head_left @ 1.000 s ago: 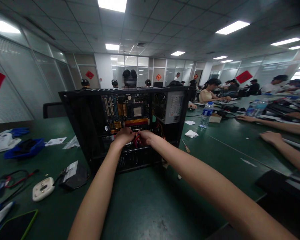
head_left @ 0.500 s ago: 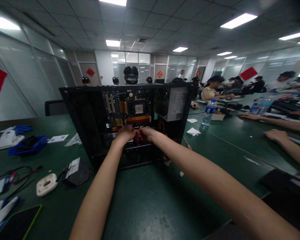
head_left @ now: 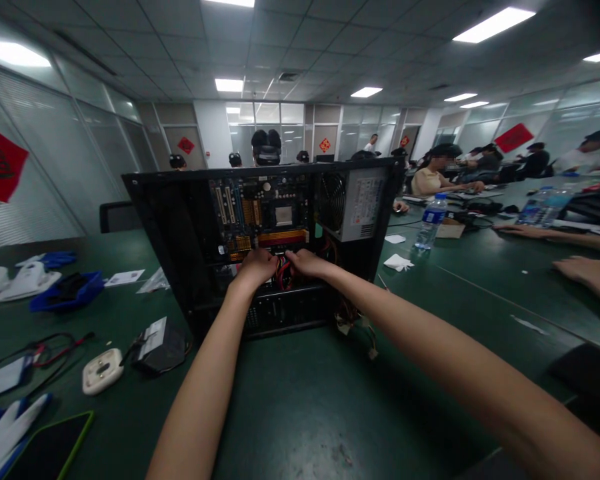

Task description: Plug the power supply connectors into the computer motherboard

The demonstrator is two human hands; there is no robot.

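Note:
An open black computer case (head_left: pixel 170 227) stands on the green table (head_left: pixel 300 400), its motherboard (head_left: pixel 263 217) and power supply (head_left: pixel 357 203) facing me. Both my arms reach into it. My left hand (head_left: pixel 257 265) is closed just below the motherboard. My right hand (head_left: pixel 304 262) is closed beside it. A bundle of red and black cables (head_left: pixel 284 273) sits between the two hands, and both grip at it. The fingertips are hidden inside the case.
A loose cable end (head_left: pixel 355 327) trails out of the case. At left lie a black drive (head_left: pixel 160 347), a white device (head_left: pixel 101 371), a blue tray (head_left: pixel 67 291) and a phone (head_left: pixel 40 453). A water bottle (head_left: pixel 431 223) stands at right, beside other people's arms (head_left: pixel 585 273).
Both hands stay at the cables inside the case. The view has shifted slightly, and a loose cable end now shows on the table under my right forearm.

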